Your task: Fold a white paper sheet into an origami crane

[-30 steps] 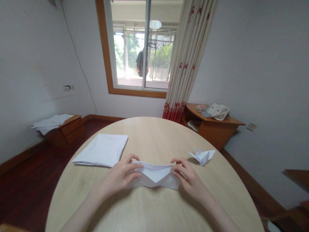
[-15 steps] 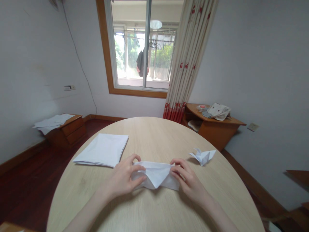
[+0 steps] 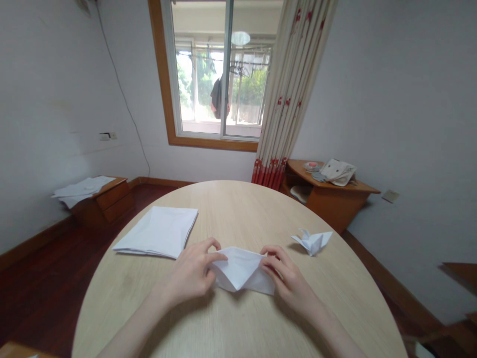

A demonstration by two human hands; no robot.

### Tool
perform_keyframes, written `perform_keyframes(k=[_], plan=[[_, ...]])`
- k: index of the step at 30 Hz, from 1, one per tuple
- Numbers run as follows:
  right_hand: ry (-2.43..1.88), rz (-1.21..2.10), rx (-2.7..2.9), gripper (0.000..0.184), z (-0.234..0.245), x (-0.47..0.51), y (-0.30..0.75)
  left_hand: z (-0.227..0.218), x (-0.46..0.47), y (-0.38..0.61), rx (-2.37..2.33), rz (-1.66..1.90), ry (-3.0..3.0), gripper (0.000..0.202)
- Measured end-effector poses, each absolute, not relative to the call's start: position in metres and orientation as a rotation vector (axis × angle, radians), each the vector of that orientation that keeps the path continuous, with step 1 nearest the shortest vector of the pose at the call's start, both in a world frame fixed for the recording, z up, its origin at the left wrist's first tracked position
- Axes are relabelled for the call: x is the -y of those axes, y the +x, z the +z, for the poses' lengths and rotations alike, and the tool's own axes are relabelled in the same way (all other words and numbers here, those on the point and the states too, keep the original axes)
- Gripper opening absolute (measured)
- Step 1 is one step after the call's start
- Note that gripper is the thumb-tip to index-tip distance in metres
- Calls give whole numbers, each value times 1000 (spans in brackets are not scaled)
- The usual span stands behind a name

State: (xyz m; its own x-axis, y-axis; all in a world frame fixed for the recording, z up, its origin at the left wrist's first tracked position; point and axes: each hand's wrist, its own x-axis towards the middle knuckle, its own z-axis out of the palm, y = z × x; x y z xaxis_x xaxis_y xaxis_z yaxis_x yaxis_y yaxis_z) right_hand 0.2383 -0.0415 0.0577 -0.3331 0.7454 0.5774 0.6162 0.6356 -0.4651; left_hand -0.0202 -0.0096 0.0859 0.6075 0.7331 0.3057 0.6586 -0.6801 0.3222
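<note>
1. Folded paper (image 3: pixel 241 271) lies on the worktop (image 3: pixel 238 328) near its front edge, dead centre between both hands, just ahead of the person.
2. Long axis runs left-right across the view; a pointed flap hangs toward the person at the middle, lower edge touching the wood.
3. Left hand (image 3: pixel 194 271) has fingers curled, thumb and forefinger pinched on the paper's left end. Closed on it, not flat.
4. Right hand (image 3: pixel 285 278) mirrors that: fingers bent, tips pinching the right end of the paper. Closed on it too.
5. Both hands equally near; each owns one end, wrists angled inward, forearms coming in from the bottom corners.
6. The paper bulges up a little between the two grips, so the middle is off the worktop; ends held low.
7. Stack of flat white sheets (image 3: pixel 158 231) sits beyond the left hand, near but apart from it.
8. Small finished paper figure (image 3: pixel 312 241) sits beyond the right hand, toward the worktop's right rim, not touching hand or folded paper.
9. Whether the undersides of the fingers press the worktop can't be told.
</note>
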Motion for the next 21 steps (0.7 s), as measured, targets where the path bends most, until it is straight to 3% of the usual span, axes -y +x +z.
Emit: perform_keyframes(k=[10,21], plan=[[-1038,243,2025,23,51,40,236,81,6,-22,-911,905,2341,58],[-1073,321,1994,31,49,40,240,68,7,-13,-914,1136,2105,49]])
